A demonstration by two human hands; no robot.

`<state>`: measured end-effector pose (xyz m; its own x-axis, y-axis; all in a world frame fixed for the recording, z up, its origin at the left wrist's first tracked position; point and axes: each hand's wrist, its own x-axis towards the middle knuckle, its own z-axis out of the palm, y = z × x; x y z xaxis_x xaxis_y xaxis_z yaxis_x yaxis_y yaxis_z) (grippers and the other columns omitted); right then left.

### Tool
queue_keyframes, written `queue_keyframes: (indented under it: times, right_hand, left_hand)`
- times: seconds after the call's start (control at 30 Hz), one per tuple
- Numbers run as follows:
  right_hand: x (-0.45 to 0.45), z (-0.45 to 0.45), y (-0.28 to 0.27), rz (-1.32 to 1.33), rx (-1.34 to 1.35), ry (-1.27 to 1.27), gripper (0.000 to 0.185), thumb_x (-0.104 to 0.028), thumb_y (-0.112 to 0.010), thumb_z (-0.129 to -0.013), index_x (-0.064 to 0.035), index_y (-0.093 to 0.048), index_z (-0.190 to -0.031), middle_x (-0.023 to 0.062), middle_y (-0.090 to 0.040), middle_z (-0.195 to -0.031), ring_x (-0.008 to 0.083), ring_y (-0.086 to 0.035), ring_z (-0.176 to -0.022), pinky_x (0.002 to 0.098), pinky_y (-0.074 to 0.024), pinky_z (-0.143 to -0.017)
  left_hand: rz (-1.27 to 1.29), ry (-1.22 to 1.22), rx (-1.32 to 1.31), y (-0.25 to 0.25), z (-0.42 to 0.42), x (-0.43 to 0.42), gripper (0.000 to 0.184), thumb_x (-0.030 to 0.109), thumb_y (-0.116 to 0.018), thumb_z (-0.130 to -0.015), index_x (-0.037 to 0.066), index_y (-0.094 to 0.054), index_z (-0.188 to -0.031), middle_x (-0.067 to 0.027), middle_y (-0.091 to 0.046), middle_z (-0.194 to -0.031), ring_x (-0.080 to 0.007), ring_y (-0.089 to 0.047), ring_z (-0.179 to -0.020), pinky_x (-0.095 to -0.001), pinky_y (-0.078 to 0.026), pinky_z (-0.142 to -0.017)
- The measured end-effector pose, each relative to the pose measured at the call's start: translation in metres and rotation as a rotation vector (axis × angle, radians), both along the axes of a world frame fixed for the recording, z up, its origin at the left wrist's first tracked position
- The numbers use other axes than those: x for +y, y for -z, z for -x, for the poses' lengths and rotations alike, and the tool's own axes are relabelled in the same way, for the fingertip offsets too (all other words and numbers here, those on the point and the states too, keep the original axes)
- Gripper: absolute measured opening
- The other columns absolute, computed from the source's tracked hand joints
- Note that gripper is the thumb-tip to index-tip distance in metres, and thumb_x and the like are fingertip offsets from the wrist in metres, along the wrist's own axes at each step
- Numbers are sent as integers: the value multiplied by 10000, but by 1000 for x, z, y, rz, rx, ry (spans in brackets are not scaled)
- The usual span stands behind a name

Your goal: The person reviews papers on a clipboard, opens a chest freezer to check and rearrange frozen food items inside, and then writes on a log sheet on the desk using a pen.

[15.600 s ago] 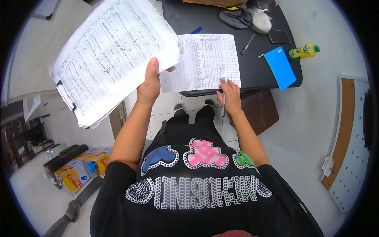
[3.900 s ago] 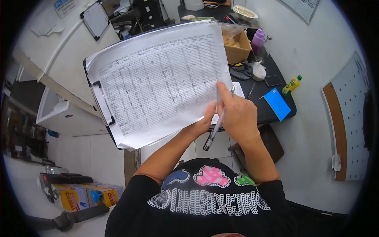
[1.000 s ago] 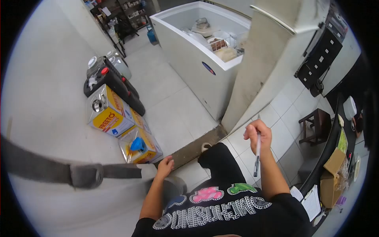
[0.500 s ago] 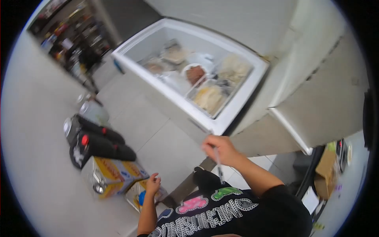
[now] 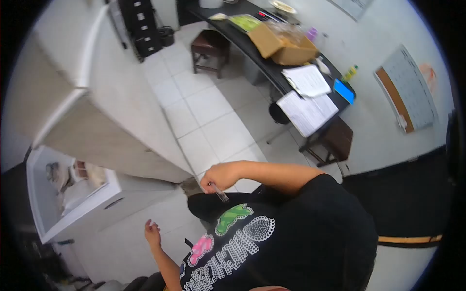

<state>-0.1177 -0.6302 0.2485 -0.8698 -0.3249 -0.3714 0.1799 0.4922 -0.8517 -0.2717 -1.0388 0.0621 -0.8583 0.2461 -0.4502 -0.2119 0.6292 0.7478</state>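
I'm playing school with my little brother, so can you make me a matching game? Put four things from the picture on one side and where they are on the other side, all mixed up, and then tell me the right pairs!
Things:
1. Pen
2. Cardboard box
3. Chest freezer
4. Board with a brown strip

Places:
A. On the wall
B. In the person's right hand
C. Standing on the floor
D. On the black table

Right pairs: 1-B, 2-D, 3-C, 4-A
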Motion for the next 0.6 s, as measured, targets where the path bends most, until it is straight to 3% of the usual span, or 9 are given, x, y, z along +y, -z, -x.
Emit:
queue_keyframes:
  times: [0.07, 0.1, 0.17, 0.33, 0.47, 0.57, 0.6]
  right_hand:
    - [13, -48, -19, -99, -15, 161, 112, -154, -596, -764, -60, -618, -823, 100, -652, -745, 260, -628, -723, 362, -471, -643]
    - [60, -85, 31, -172, -23, 216, 128, -112, -604, -729, -61, -630, -843, 113, -654, -766, 267, -632, -741, 370, -476, -655]
    - [105, -147, 54, -238, -39, 332, 136, -155, -589, -765, -71, -619, -867, 137, -647, -815, 311, -617, -790, 397, -470, -691]
    - [175, -260, 85, -429, 91, 692, 150, -154, -553, -799, -73, -603, -915, 169, -636, -852, 342, -607, -823, 413, -468, -713]
    - [257, -341, 139, -610, 364, 1217, 170, -129, -552, -827, -79, -600, -981, 176, -631, -876, 353, -606, -820, 381, -484, -729]
    - [344, -405, 187, -888, 594, 1296, 197, -102, -542, -815, -77, -578, -1007, 190, -619, -899, 388, -570, -867, 443, -454, -758]
    - [368, -426, 194, -907, 534, 1335, 223, -81, -553, -796, -73, -571, -1018, 181, -613, -934, 388, -561, -880, 449, -449, -763]
  left_hand:
    - [6, 23, -3, -4, -18, 13, 328, 131, -539, -889, 44, -502, -1203, -46, -559, -743, -110, -544, -629, -251, -483, -586]
    - [-1, 18, -25, 62, -51, 61, 328, 136, -540, -890, 49, -501, -1204, -49, -563, -747, -112, -550, -635, -249, -483, -588]
    - [63, 28, -120, 79, -105, 91, 323, 148, -539, -895, 60, -502, -1203, -51, -571, -757, -116, -561, -645, -248, -480, -575]
    - [220, 58, -396, 127, -245, 58, 317, 171, -535, -901, 72, -502, -1200, -51, -584, -776, -118, -573, -652, -244, -466, -540]
    - [275, 30, -543, 159, -343, 62, 323, 184, -533, -902, 76, -499, -1204, -52, -591, -787, -117, -576, -653, -241, -457, -531]
    - [274, -22, -588, 168, -387, 97, 327, 194, -532, -903, 80, -496, -1207, -52, -597, -795, -117, -578, -654, -238, -451, -525]
    - [268, -46, -586, 168, -398, 111, 328, 197, -532, -903, 81, -495, -1208, -52, -599, -798, -116, -579, -654, -237, -449, -523]
